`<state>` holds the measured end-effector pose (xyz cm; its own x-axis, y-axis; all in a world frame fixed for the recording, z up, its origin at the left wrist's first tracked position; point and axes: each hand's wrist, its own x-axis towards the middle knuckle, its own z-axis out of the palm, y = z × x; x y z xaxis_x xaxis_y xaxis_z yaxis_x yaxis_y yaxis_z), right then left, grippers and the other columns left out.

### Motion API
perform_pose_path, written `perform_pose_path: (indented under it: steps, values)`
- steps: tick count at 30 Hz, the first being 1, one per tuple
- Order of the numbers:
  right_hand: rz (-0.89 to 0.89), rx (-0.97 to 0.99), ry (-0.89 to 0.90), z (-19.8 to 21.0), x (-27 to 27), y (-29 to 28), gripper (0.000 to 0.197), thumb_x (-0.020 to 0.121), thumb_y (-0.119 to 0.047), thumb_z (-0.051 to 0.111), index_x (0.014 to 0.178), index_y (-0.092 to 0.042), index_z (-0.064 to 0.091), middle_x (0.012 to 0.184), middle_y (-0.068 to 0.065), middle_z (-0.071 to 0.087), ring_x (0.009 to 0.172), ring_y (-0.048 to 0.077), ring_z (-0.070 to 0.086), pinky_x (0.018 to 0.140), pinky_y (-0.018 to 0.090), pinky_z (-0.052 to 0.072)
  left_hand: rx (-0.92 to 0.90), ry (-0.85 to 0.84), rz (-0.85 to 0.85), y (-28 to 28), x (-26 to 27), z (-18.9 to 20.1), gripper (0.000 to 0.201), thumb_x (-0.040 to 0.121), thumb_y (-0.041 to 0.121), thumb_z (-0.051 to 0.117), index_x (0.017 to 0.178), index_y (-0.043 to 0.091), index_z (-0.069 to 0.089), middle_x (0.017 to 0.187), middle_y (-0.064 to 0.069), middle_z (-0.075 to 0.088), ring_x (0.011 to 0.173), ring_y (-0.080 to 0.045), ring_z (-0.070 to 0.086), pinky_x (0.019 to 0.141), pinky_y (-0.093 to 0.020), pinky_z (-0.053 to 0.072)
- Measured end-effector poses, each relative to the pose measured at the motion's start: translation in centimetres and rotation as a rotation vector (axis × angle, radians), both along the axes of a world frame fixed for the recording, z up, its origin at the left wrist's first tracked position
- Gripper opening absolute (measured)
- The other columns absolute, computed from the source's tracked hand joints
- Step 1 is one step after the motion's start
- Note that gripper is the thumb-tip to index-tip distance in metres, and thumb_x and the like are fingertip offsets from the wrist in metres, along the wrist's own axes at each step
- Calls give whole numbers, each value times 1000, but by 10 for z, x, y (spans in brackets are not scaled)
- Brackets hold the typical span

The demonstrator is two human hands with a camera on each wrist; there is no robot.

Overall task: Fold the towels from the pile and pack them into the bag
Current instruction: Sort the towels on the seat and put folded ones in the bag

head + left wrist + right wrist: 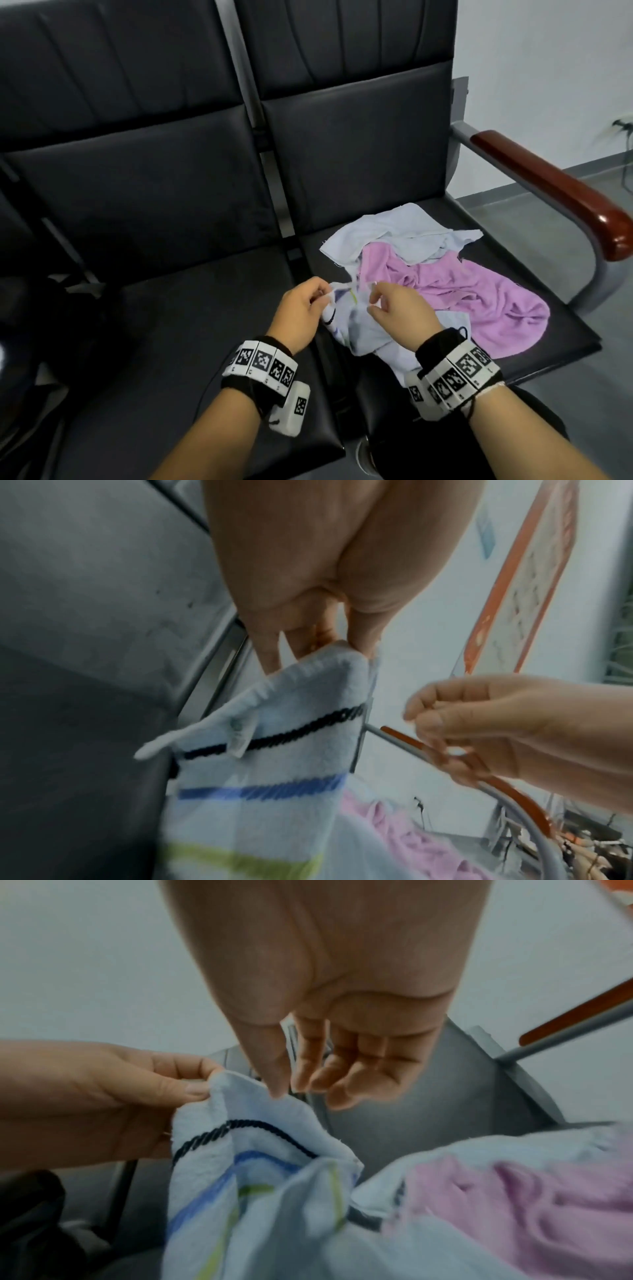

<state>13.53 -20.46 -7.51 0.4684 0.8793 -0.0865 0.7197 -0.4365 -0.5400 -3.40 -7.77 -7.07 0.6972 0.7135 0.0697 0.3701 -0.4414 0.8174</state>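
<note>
A white towel with black, blue and green stripes (356, 325) (274, 777) (257, 1150) hangs over the front of the right seat. My left hand (323, 298) (322, 647) (202, 1085) pinches its top corner between thumb and fingers. Just right of that corner is my right hand (373, 301) (301, 1093) (421, 718), fingers loosely curled; its thumb tip is at the towel's edge and it holds nothing. Behind lie a pink towel (479, 298) (514, 1204) and a pale crumpled towel (394, 233). A dark bag-like shape (41, 325) sits at the far left.
Black padded seats (171, 308) stand in a row with a metal gap (294, 253) between them. A wooden-topped armrest (548, 192) bounds the right seat. Grey floor and a white wall lie beyond on the right.
</note>
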Motion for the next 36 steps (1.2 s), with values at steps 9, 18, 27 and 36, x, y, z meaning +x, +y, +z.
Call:
perform_pose_path:
  steps: [9, 18, 27, 36]
  values:
    - [389, 329, -12, 102, -71, 29, 7, 86, -16, 69, 81, -14, 64, 85, -2, 64, 87, 11, 56, 81, 32, 45, 131, -202, -144, -9, -72, 113, 33, 98, 1, 49, 87, 31, 55, 82, 14, 56, 77, 4, 53, 71, -8, 37]
    - [180, 463, 136, 109, -109, 33, 10, 81, -18, 77, 77, -14, 68, 68, 2, 66, 63, 14, 55, 61, 31, 43, 252, -394, 269, 24, -210, 134, 28, 100, 2, 47, 89, 27, 53, 75, 17, 52, 68, -2, 45, 67, -19, 39]
    - [359, 544, 518, 65, -224, 53, 13, 94, -13, 63, 81, -14, 65, 68, -5, 57, 65, 3, 49, 62, 21, 40, 81, -51, 603, 18, -312, 45, 22, 97, 8, 53, 85, 26, 57, 83, 6, 63, 80, -14, 58, 67, -17, 42]
    - [555, 415, 477, 39, -293, 52, 33, 96, -13, 60, 80, -41, 66, 75, -26, 64, 82, -8, 60, 81, 23, 49, -96, -16, 216, -23, -318, 50, 57, 92, 14, 66, 143, 33, 48, 143, 18, 49, 132, 4, 42, 102, -16, 34]
